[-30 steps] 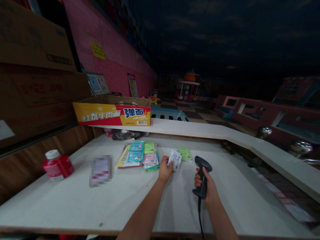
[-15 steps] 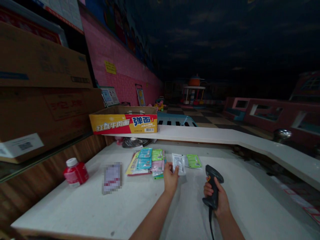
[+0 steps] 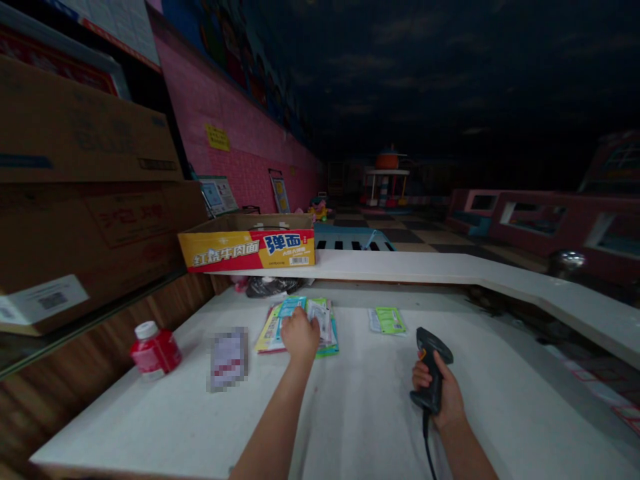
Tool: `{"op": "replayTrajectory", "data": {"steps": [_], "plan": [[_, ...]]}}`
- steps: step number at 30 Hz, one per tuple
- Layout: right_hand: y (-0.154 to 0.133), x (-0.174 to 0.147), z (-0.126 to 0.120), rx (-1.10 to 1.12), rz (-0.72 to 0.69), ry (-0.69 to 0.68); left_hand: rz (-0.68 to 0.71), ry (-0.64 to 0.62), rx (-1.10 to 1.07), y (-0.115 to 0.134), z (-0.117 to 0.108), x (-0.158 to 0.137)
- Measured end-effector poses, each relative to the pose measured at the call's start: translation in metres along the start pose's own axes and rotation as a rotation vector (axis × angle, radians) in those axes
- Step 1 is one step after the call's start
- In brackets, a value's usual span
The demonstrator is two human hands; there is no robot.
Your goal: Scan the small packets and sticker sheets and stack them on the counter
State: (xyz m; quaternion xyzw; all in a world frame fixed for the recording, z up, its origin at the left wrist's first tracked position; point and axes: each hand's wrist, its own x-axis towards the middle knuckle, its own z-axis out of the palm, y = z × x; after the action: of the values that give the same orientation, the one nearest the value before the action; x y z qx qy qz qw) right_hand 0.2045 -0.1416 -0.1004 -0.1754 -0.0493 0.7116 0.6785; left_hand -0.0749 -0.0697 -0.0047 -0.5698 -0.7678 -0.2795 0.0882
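My left hand is over a pile of flat packets, its fingers on the blue packet and its thumb at the edge of a white packet. The hand appears to pinch the white packet; the grip is partly hidden. A yellow packet and green ones show around the pile's edges. My right hand is wrapped round a black barcode scanner, upright above the table, its cable hanging down. A green packet lies apart, between the pile and the scanner.
On the left of the white table stand a red bottle with a white cap and a blurred-out flat item. A noodle carton rests on the raised white ledge. Stacked cardboard boxes fill the left side.
My left hand has moved left with the white packet, from beside the green packet onto the pile. The right hand still holds the scanner, almost unmoved.
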Motion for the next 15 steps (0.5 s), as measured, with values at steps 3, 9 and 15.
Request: {"op": "replayTrajectory", "data": {"steps": [3,9,15], "plan": [[0.0,0.0,0.0,0.002,-0.001,-0.003,0.06,0.06,0.132,-0.004,0.001,-0.006],[-0.001,0.002,0.004,-0.033,-0.011,-0.007,0.11,0.088,0.127,0.001,0.004,-0.005],[-0.001,0.007,0.005,-0.1,-0.049,-0.01,0.366,0.029,-0.102,0.046,0.019,-0.013]]}}
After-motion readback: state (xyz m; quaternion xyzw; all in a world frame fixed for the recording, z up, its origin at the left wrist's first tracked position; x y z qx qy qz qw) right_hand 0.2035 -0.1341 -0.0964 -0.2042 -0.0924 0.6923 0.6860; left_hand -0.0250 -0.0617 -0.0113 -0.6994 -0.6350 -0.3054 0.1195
